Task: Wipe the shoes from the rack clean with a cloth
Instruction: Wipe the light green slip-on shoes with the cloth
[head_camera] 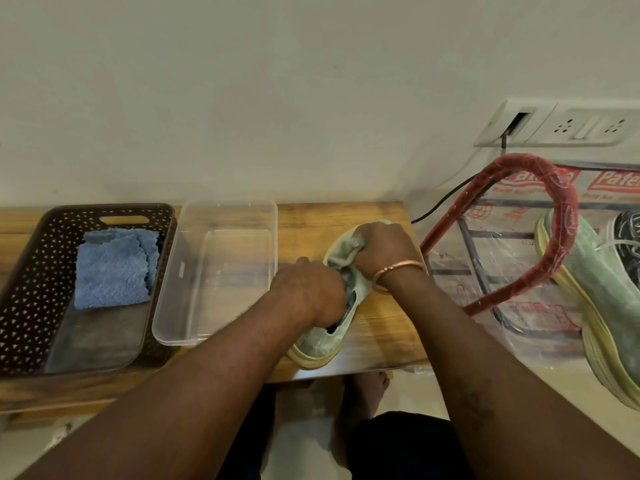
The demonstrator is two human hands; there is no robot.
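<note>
A person's left hand (308,289) is gripping the collar of a pale green sneaker (322,344) on the wooden bench (311,220), apparently steadying it, while the right hand (384,247) is clutching a pale cloth (343,252), pressing it against the toe.

towel (112,268) in basket (20,289), shoe (322,344) right of tub (173,258)

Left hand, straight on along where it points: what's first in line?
The green shoe, which the left hand grips; past it, likely the right hand holding the cloth. Depth unclear.
</note>
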